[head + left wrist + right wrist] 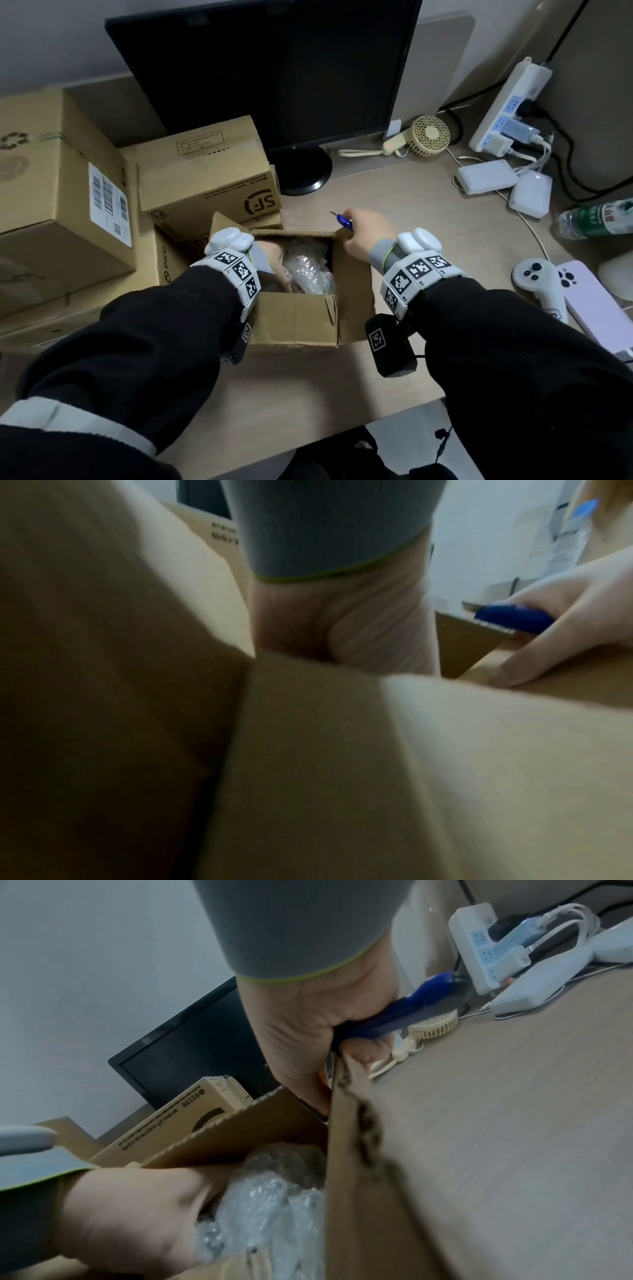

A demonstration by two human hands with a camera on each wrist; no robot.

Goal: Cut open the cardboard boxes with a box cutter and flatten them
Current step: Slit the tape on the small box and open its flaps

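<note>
An open cardboard box (294,322) stands on the desk in front of me, with bubble wrap (308,270) inside. My left hand (272,262) reaches down into the box beside the wrap, and its fingers are hidden among the bubble wrap (270,1199). My right hand (366,236) is at the box's far right corner and grips a blue box cutter (344,221), blade pointing left. In the right wrist view the box cutter (404,1010) sits in the fist while the fingers also clasp the top of the box's right wall (359,1177). The left wrist view shows the cutter (514,618) above the cardboard edge.
Closed cardboard boxes are stacked to the left: a large box (58,192), an SF box (205,174) and a PICO box (164,260). A monitor (267,68) stands behind. On the right lie a fan (430,135), power strip (507,106), bottle (596,216), controller (541,284) and phone (589,301).
</note>
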